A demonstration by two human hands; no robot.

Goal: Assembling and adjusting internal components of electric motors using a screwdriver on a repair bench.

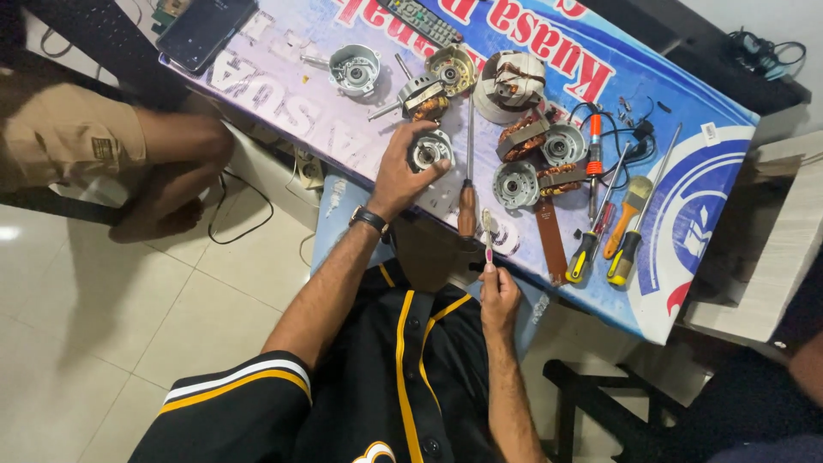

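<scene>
1. Head view: the left hand (401,171) reaches onto the printed banner-covered table (703,214) and closes its fingers around a round metal motor end cover (429,150), which lies flat near the table's near edge.
2. The right hand (499,300) is clenched around the pinkish handle of a small spanner (487,233), held upright just off the table's near edge, its head pointing toward the table.
3. Just right of the end cover lies a wooden-handled screwdriver (468,184), its shaft pointing away from the person.
4. Beyond the left hand rest a rotor with its shaft (420,96), a grey motor housing (355,69) and a brass-coloured cover (453,69).
5. Farther right are a white stator with copper windings (511,84), two more wound motor parts (540,163), and a brown flat strip (551,240).
6. Toward the right end lie yellow-and-black screwdrivers (624,249), a small paintbrush (633,201) and an orange-handled soldering iron (593,154) with black wires.
7. A remote control (424,21) and a dark phone (204,30) lie at the far end.
8. Another person's bent legs (171,163) show on the left, over the tiled floor (129,326).
</scene>
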